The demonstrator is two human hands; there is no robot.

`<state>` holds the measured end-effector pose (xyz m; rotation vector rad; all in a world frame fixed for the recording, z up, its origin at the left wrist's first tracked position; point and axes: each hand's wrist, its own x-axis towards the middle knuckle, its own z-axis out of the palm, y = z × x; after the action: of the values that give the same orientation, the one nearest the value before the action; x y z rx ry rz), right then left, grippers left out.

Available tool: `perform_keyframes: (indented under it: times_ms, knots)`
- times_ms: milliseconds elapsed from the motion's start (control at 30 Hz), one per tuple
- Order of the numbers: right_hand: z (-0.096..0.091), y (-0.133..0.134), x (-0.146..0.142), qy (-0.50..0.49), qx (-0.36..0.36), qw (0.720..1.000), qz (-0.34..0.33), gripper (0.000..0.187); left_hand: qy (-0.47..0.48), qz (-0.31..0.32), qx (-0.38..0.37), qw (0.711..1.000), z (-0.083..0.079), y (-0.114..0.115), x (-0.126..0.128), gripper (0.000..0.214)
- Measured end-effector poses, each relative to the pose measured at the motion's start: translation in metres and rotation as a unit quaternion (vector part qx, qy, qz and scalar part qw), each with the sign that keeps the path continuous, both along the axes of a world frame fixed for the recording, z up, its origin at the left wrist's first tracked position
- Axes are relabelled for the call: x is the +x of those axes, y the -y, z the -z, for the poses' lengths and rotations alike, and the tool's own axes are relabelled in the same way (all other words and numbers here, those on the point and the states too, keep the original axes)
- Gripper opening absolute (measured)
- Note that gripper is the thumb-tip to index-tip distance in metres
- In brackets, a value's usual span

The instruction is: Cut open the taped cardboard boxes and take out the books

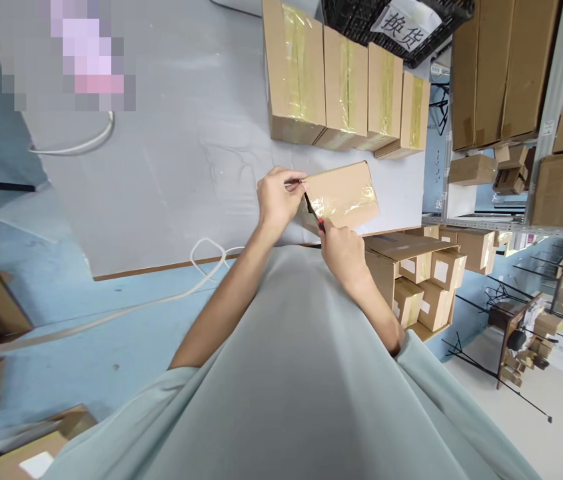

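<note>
A small cardboard box [346, 195] sealed with clear tape lies on the white table [171, 173] in front of me. My left hand [277, 199] is closed in a pinch at the box's left end, seemingly on the tape edge there. My right hand [344, 252] is closed round a red-and-black cutter [314, 215], whose blade points up toward the box's left corner, close to my left fingers. My grey-green shirt fills the bottom of the view.
Several taped cardboard boxes [344, 87] stand in a row at the table's back. Behind them is a black crate [436, 33] with a paper sign. A white cable [210, 257] hangs over the table's front edge. An open carton of small boxes [424, 283] and metal shelving [541, 133] with cartons are on the right.
</note>
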<state>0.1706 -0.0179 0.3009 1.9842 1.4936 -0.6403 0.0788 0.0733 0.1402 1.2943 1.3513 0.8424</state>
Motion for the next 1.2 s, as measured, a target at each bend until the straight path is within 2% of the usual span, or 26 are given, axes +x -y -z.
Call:
perform_keyframes:
  times_ms: [133,433,867,1000,1200]
  knots:
    - [0.000,0.006,0.004,-0.009,0.004,1.000,-0.004,0.040,-0.003,-0.003,0.019,1.000,-0.001,0.004,0.001,0.022]
    - [0.005,0.001,0.020,-0.052,0.017,0.998,-0.022,0.036,-0.042,-0.031,0.041,0.998,-0.004,0.009,0.010,0.025]
    - [0.015,0.010,0.037,-0.097,0.023,0.994,-0.047,0.040,-0.101,-0.066,0.054,0.991,-0.008,0.017,0.024,0.028]
    - [0.011,0.009,0.041,-0.113,0.006,0.992,-0.061,0.041,-0.114,-0.067,0.062,0.989,-0.008,0.021,0.027,0.028]
    - [-0.005,0.006,0.047,-0.122,-0.029,0.990,-0.071,0.046,-0.131,-0.076,0.061,0.987,-0.008,0.021,0.031,0.028]
